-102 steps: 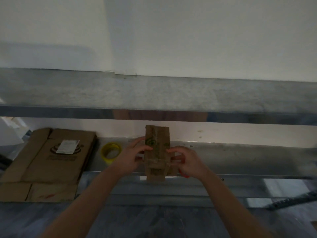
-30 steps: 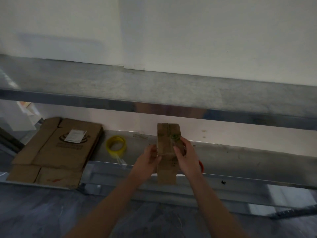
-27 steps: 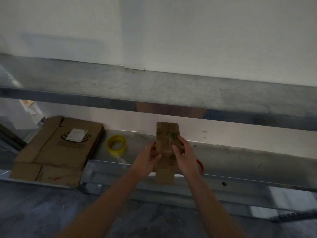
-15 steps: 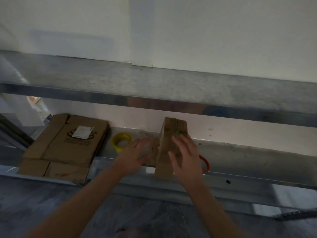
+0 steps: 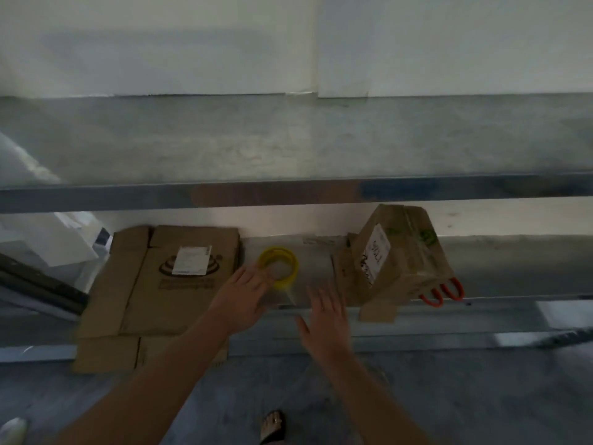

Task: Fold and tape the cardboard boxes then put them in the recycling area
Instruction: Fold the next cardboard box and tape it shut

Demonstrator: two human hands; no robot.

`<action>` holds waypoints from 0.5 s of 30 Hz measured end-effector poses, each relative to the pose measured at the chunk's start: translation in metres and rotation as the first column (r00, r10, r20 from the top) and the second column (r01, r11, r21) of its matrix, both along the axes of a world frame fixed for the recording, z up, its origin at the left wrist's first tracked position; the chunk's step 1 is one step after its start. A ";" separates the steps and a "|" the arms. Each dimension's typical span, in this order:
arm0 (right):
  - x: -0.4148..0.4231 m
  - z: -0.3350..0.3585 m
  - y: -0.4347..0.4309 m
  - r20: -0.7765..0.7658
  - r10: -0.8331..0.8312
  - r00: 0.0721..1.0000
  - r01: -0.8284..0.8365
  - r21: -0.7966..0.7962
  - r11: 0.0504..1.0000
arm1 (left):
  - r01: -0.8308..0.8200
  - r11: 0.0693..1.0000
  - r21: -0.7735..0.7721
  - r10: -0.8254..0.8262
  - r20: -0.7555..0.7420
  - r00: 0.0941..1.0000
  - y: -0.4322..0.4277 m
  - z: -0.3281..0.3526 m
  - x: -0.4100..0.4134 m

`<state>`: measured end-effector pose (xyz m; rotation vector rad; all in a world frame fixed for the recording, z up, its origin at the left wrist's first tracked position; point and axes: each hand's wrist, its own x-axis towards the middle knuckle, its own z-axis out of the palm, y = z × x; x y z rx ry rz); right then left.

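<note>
Cardboard box point(image 5: 398, 261) just let go, tilted on shelf point(image 5: 513, 268); now reaching for yellow tape roll point(image 5: 279, 251) with spread left hand point(image 5: 244, 297); right hand point(image 5: 324, 319) spread, empty; taping likely next.

On the lower metal shelf point(image 5: 513, 268), a small folded cardboard box point(image 5: 398, 255) stood tilted, its white label facing left, with orange loop handles point(image 5: 442, 292) showing just beside its right bottom corner. The left hand point(image 5: 244, 297) stretched out with straight fingers, the fingertips at the near edge of a yellow tape roll point(image 5: 279, 263), while the right hand point(image 5: 325, 316) hovered with fingers spread and empty between the roll and the box. A flattened cardboard box point(image 5: 167, 284) with a white label lay at the left, overhanging the shelf's front edge.
</note>
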<state>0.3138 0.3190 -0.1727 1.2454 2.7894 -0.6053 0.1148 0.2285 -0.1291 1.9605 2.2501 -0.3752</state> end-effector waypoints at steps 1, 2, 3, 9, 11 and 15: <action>-0.006 -0.006 0.001 0.018 -0.042 0.999 0.043 -0.013 0.999 | 0.014 1.000 0.008 -0.014 0.020 1.000 0.005 -0.003 -0.003; -0.011 -0.010 0.003 0.021 -0.085 0.996 0.086 -0.024 0.996 | 0.026 1.000 0.009 -0.026 0.029 0.999 0.010 -0.007 -0.006; -0.014 -0.012 0.003 0.007 -0.126 0.992 0.126 -0.023 0.992 | 0.035 0.999 0.002 -0.035 0.032 0.999 0.014 -0.010 -0.008; -0.033 -0.006 0.008 -0.067 -0.232 0.970 0.232 -0.014 0.973 | 0.029 0.999 -0.030 -0.024 0.139 0.990 0.028 -0.018 -0.020; -0.039 -0.004 0.013 -0.009 -0.243 0.970 0.243 -0.045 0.969 | 0.022 1.000 -0.018 -0.019 0.148 0.989 0.030 -0.020 -0.025; -0.042 -0.001 0.018 0.024 -0.249 0.968 0.250 -0.072 0.966 | 0.057 0.998 0.001 -0.057 0.110 0.992 0.033 -0.026 -0.029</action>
